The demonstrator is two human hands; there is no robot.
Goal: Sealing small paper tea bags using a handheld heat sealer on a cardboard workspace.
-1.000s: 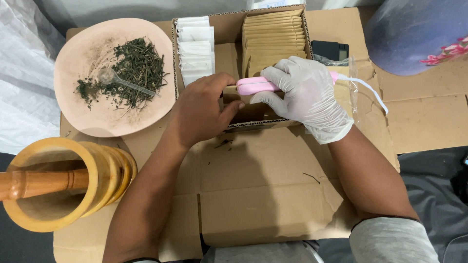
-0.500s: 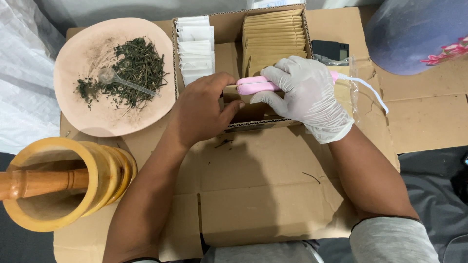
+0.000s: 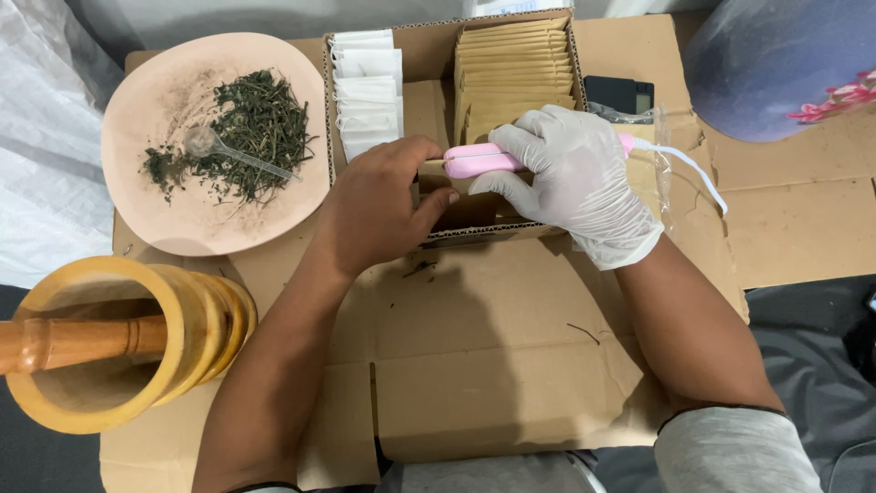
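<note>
**Sealer clamped over a hidden pouch edge**

The pink handheld heat sealer [image 3: 484,161] lies level over the front edge of the open cardboard box [image 3: 438,64]. The gloved right hand [image 3: 570,178] is closed around its rear half, squeezing it down. The bare left hand [image 3: 379,205] is curled just beside the sealer's tip, thumb stretched toward it, and seems to pinch a thin brown pouch edge [image 3: 436,164] that pokes out there; the grip itself cannot be made out.

Risks, as a judgement: the bare fingertips sit very near the sealing end, so a slip could burn them. If the pouch edge sits skewed in the clamp, the seam could come out crooked or partly open. The white cord [image 3: 689,164] trails right over the cardboard and could snag and tug the tool sideways.

Hard to see: the pouch body is hidden under both hands, so its fill and size are unknown. Whether the sealer is fully closed cannot be told. A small dark device [image 3: 619,94] behind the glove is partly covered.

Further out, white filter bags [image 3: 368,87] and brown envelopes [image 3: 511,68] stand filed in the box. A pink plate [image 3: 155,219] of dried herbs [image 3: 255,132] holds a clear spoon [image 3: 214,146]. A wooden mortar [image 3: 119,411] with pestle [image 3: 64,342] is cut off at the left.
</note>
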